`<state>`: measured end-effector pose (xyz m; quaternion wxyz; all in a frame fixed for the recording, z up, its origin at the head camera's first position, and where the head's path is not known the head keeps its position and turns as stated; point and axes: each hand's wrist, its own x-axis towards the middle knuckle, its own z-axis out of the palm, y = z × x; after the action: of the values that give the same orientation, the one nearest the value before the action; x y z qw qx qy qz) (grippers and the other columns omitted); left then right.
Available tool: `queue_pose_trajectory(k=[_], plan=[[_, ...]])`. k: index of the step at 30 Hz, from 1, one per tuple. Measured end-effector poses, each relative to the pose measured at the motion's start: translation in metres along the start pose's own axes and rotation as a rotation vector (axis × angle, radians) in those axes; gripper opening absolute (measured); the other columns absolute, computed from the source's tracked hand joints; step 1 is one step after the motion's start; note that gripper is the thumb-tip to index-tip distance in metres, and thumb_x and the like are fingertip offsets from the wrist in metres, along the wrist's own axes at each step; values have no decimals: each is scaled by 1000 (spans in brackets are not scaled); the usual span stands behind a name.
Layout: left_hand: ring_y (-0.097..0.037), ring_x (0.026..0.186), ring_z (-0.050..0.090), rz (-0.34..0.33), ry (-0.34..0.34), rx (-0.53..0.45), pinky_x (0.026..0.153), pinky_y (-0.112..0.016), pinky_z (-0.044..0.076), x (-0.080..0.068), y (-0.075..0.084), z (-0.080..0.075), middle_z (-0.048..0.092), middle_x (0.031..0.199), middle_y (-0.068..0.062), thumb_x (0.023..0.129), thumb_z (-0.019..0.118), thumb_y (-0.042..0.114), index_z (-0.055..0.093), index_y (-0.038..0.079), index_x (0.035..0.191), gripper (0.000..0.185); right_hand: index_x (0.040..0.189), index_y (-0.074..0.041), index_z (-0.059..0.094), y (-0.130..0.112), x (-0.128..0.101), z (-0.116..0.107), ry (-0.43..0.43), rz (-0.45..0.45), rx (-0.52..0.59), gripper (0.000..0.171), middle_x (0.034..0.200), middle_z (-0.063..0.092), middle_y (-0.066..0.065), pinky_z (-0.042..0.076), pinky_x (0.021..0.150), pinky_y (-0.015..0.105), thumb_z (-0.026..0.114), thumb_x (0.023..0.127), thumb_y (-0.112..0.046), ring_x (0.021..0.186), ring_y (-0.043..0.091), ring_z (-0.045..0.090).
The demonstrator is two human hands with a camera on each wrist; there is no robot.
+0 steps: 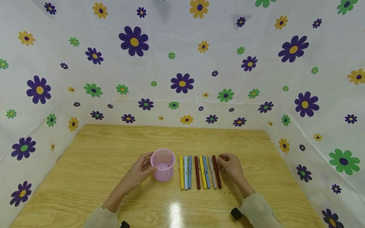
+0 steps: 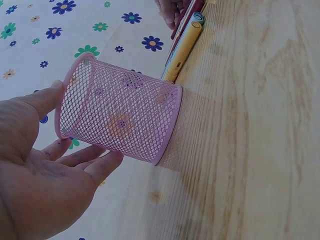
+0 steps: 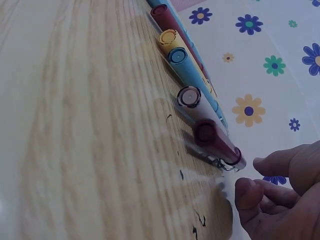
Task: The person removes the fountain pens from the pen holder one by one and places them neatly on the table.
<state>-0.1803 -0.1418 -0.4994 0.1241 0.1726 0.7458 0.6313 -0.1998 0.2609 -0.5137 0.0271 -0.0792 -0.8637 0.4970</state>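
Note:
A pink mesh pen cup (image 1: 163,176) stands upright on the table, its mouth facing up. My left hand (image 1: 138,171) holds it from the left, thumb at the rim and fingers along the mesh side, as the left wrist view shows. To the cup's right lies a row of several pens: a yellow pen (image 1: 181,174), a light blue pen (image 1: 186,175), blue ones, a grey pen (image 1: 212,174) and dark red ones. Beside the upper end of the rightmost dark red pen (image 1: 217,172) is my right hand (image 1: 232,166), fingers loosely bent, with nothing between thumb and fingertips.
Small dark specks (image 1: 227,191) mark the wooden table (image 1: 114,142) below the right hand. White cloth (image 1: 159,69) with printed flowers hangs behind the table and along both sides. A bright light reflection (image 1: 175,210) shows near the front.

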Motion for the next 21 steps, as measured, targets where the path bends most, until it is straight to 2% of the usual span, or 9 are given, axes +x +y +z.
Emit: queue_pose_trajectory(k=[7,15,21], plan=[[-44,147,36,-5,-5,-5,117,-46,39,0,0,0,36,159,-30,105,65,19,28,-1,158,68,120,12,69,2,-2,-2,7,-8,-27,29,98,73,17,52,58,20,68,99,-9,75,17,66],[-46,146,36,0,-15,-6,115,-42,43,-1,0,1,35,158,-32,105,63,18,26,-2,158,67,126,12,66,-2,-6,-3,11,-14,41,31,101,71,21,52,56,22,62,103,-9,75,23,65],[-47,145,37,6,-12,4,114,-47,44,-1,0,1,35,158,-32,106,63,18,26,-2,158,67,133,9,62,-6,-9,-5,19,-32,110,34,107,69,25,56,61,25,58,106,-11,84,29,67]])
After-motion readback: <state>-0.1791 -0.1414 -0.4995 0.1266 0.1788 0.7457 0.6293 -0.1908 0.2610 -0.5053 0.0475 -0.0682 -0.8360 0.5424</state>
